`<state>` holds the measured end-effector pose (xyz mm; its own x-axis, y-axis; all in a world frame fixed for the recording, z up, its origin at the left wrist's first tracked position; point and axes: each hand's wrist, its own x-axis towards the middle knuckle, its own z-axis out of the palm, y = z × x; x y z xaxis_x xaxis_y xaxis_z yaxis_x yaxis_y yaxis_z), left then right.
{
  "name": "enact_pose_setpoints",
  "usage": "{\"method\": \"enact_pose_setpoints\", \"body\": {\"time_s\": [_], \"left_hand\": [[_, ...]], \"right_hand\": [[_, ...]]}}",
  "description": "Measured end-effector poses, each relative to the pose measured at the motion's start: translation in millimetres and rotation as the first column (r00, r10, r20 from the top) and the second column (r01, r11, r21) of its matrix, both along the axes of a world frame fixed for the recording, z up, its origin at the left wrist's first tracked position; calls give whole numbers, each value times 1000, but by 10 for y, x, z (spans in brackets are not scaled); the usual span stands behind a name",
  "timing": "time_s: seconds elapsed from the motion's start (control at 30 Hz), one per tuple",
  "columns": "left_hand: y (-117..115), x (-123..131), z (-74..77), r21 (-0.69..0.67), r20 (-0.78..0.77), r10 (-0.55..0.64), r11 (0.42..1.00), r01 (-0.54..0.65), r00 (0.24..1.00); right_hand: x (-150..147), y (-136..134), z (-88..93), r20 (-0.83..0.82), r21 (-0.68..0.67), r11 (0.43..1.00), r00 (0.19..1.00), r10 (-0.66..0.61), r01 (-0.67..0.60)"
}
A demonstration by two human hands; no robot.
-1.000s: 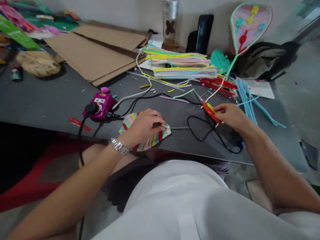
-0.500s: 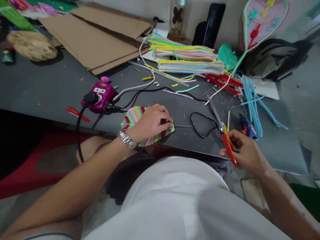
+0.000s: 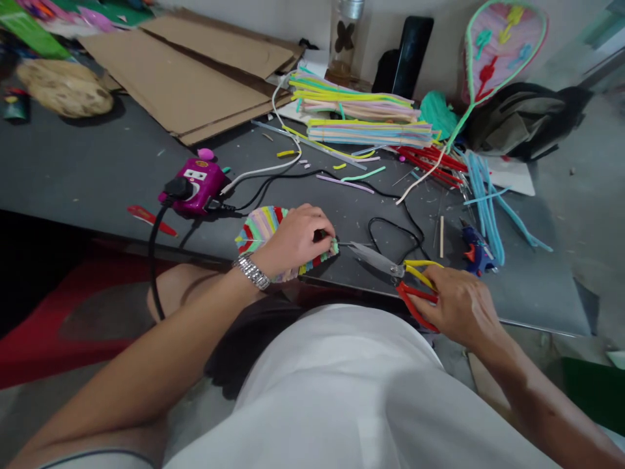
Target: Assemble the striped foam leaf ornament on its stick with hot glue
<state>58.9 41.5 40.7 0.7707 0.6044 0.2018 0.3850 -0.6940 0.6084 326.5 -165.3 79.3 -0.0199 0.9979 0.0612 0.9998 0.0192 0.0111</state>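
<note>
My left hand, with a metal watch at its wrist, is closed over a leaf-shaped piece of striped pipe cleaners at the table's front edge. Its thumb and fingers pinch the right end, from which a thin grey stem sticks out to the right. My right hand grips scissors by their red and yellow handles. The blades point left, their tips close to the stem; I cannot tell whether they touch it. Part of the striped piece is hidden under my left hand.
Behind lie bundles of pipe cleaners and cardboard sheets. A purple power socket with a black cable stands left. Right of the scissors lie a blue glue gun and blue pipe cleaners. A black cord loops behind the blades.
My right hand has turned the scissors from pointing away to pointing left, bringing the blades to the stem. My left hand has stayed on the striped piece.
</note>
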Motion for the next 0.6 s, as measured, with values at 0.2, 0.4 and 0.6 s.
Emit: {"method": "enact_pose_setpoints", "body": {"time_s": [0.2,0.4,0.6], "left_hand": [[146,-152,-13,-91,82,-102,990,109,991],[148,-113,0,-36,47,-57,998,58,997],[159,-111,25,-54,25,-89,994,90,996]], "right_hand": [[-78,149,56,39,-50,999,999,6,-4],[-143,243,59,68,-133,991,998,-13,22],[-185,282,52,55,-143,990,998,-2,10]]}}
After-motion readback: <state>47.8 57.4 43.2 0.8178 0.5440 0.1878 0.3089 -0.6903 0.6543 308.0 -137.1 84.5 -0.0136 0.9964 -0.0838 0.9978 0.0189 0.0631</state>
